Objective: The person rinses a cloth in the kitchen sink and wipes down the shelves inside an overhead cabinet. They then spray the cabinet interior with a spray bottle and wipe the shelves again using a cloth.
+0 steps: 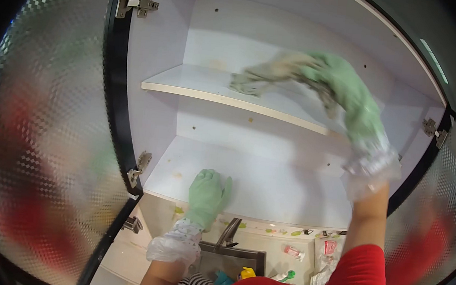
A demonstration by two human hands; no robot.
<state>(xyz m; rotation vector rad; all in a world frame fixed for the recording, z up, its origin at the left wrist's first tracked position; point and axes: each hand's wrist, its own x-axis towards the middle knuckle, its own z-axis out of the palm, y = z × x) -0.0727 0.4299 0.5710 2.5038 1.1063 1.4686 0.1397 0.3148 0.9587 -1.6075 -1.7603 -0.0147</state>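
My right hand (325, 72), in a pale green rubber glove with a clear frilled cuff, reaches over the middle shelf (201, 79) of an open wall cabinet. It grips a greyish-beige cloth (267, 72), whose end hangs out to the left over the shelf; motion blurs both. My left hand (206, 195), gloved the same way, rests at the front edge of the cabinet's bottom board (268, 182). Its thumb stands apart from the fingers, and I see nothing held in it. Faint yellowish stains mark the white boards.
Textured glass doors stand open, the left door (48, 125) and the right door (434, 228). Metal hinges (142, 3) stick out inside the frame. Below are a sink (208, 261) with a faucet (228, 233), a yellow item (247, 273), a green-headed brush (287, 276) and a plastic packet (327, 259).
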